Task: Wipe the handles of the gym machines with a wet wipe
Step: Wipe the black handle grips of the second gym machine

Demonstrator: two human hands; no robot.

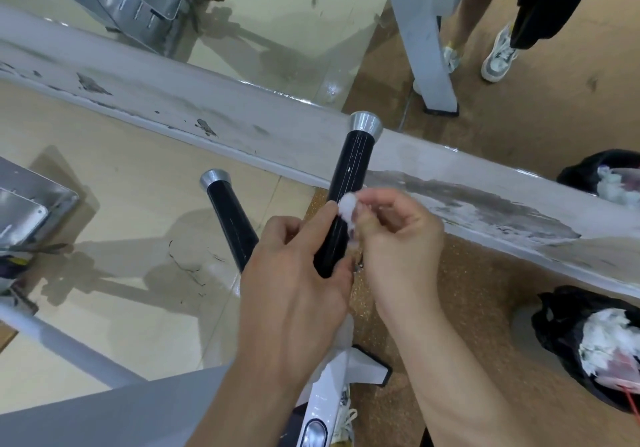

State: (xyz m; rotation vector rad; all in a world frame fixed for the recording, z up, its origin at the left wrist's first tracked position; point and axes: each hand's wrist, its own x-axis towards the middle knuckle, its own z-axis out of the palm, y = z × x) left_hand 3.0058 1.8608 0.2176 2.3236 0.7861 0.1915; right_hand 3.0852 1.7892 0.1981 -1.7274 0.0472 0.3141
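A black ribbed machine handle (349, 169) with a silver end cap points up and away from me at the centre of the head view. My left hand (294, 273) is wrapped around its lower part. My right hand (394, 235) pinches a small white wet wipe (348, 206) against the handle's right side, just above the left thumb. A second black handle (230, 218) with a silver cap stands to the left, untouched.
A scuffed white ledge (207, 114) at the foot of a mirror crosses the view behind the handles. A black bag (568, 329) holding used white wipes lies at the right. The white machine frame (332, 387) runs below my hands. Another person's legs and sneakers (497, 55) stand top right.
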